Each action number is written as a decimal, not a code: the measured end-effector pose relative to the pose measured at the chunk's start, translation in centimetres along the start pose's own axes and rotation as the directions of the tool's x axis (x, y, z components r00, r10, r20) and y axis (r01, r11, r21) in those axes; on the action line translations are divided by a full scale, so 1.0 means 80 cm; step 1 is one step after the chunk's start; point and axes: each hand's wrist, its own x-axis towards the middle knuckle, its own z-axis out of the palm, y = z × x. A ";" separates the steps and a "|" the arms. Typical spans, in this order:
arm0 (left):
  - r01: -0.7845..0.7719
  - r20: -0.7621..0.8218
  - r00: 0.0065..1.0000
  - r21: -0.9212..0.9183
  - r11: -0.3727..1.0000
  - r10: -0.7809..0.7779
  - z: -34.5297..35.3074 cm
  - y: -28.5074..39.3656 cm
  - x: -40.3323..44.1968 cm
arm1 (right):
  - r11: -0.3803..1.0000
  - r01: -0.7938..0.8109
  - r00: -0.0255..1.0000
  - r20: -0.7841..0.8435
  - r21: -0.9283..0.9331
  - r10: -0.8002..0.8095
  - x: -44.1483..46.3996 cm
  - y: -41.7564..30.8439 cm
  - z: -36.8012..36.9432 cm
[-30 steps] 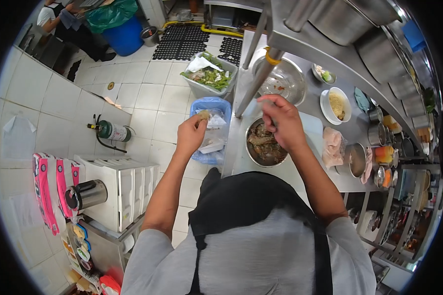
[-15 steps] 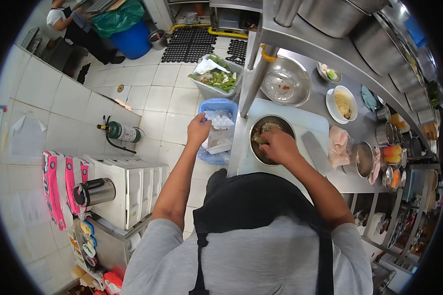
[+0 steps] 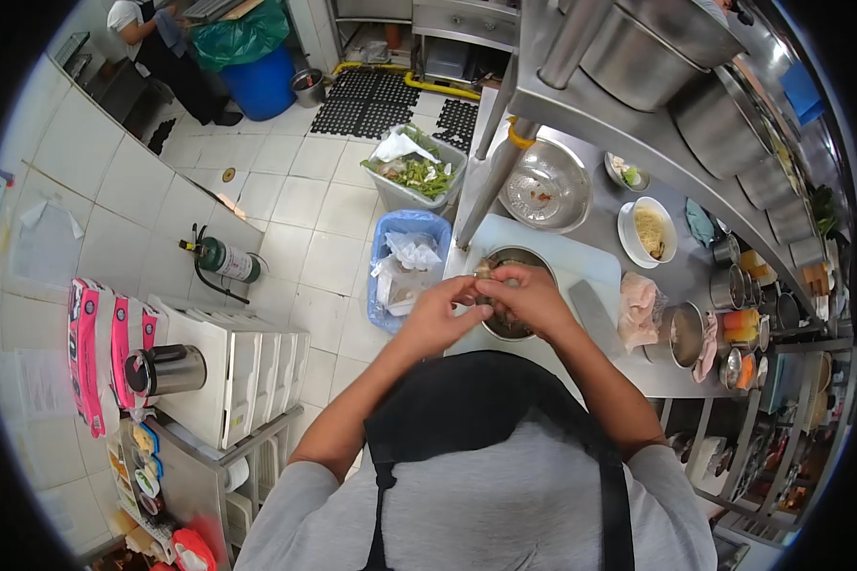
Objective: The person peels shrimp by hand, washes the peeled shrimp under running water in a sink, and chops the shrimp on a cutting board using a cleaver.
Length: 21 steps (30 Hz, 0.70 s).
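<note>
My left hand (image 3: 436, 320) and my right hand (image 3: 526, 301) meet over the left rim of a steel bowl (image 3: 531, 257). Between their pinched fingertips is a small greyish-brown piece that looks like a shrimp (image 3: 486, 269), mostly covered by the fingers. More brownish pieces lie in the bowl, partly hidden under my right hand. The bowl stands on a pale cutting board (image 3: 586, 262). A wide cleaver blade (image 3: 594, 316) rests on the board to the right of the bowl.
Left of the counter stand a blue-lined bin (image 3: 379, 271) and a grey bin of green scraps (image 3: 411, 176). A steel basin (image 3: 546, 186), a white bowl of noodles (image 3: 649, 231) and a plastic bag (image 3: 641, 306) sit on the counter. Another person (image 3: 167, 67) stands far left.
My left hand has moved from over the blue-lined bin to the bowl. My right hand has come up out of the bowl to its left rim, and the fingertips now meet around the shrimp.
</note>
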 end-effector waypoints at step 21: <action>-0.131 -0.187 0.934 0.616 0.777 0.306 -0.106 0.088 0.005 | 0.515 0.737 0.653 0.262 -0.439 -0.711 0.054 -0.104 0.064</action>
